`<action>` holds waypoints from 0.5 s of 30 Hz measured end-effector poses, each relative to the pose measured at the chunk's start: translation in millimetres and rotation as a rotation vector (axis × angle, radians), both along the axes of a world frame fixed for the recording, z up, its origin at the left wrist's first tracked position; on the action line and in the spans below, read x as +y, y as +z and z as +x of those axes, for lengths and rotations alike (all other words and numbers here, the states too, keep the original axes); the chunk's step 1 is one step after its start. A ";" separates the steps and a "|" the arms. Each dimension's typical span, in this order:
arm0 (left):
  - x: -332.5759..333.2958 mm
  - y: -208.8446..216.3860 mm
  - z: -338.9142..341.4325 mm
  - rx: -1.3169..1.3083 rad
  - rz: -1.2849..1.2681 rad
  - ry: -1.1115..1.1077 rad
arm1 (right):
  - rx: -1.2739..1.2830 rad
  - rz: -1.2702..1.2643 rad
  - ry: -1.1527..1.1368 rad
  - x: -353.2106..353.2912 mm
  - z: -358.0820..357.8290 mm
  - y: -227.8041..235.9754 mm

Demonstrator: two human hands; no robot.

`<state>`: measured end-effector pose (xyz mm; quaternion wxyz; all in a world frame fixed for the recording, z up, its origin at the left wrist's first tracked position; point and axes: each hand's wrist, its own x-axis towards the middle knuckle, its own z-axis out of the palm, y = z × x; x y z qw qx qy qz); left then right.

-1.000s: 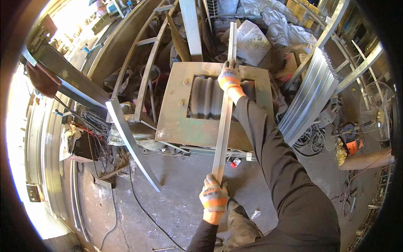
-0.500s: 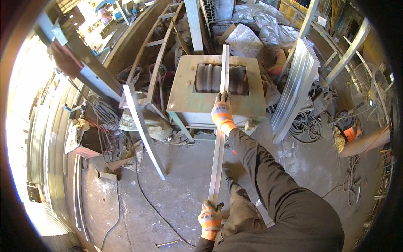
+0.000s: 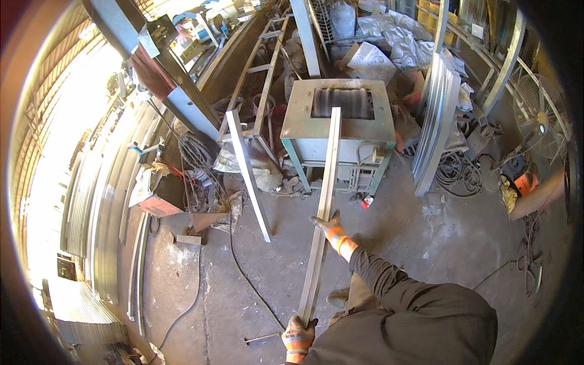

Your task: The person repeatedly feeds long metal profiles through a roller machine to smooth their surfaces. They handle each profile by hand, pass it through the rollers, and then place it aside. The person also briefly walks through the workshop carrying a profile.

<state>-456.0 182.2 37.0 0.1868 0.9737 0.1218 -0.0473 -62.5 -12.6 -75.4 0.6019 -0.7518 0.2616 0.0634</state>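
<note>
A long, straight pale metal bar slants across the middle of the head view, its two lengthwise faces showing. Gloved in grey and orange, my left hand is closed around its near end, low in the picture. My right hand reaches in from the right and grips the bar about midway, its fingers partly hidden against the metal. The bar's far end appears in front of the opening of a greenish metal box-shaped machine; I cannot tell whether they touch.
Left of the bar, a pale metal post leans at an angle. A ladder-like frame stands behind it. Bundled metal channels lean on the right, near coiled cable and a fan. A dark cable crosses the floor.
The bar's far end has come back toward me from over the machine's opening and dropped lower. Both hands moved nearer with it. My view has also shifted.
</note>
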 end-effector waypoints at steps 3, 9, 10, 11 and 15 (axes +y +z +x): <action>26.1 20.4 -23.6 0.014 -0.110 -0.031 | 0.039 0.285 -0.026 17.6 -46.0 -16.4; 68.1 26.3 -35.6 0.245 -0.306 -0.192 | -0.106 0.837 -0.138 35.6 -76.1 -70.1; 72.0 19.5 -37.4 0.229 -0.350 -0.250 | -0.156 0.895 -0.134 35.4 -77.2 -77.0; 74.3 11.4 -40.4 0.280 -0.362 -0.209 | -0.165 0.938 -0.159 36.0 -77.6 -80.9; 68.2 -19.1 -60.4 0.466 -0.476 -0.111 | -0.055 0.584 -0.080 25.0 -87.2 -58.6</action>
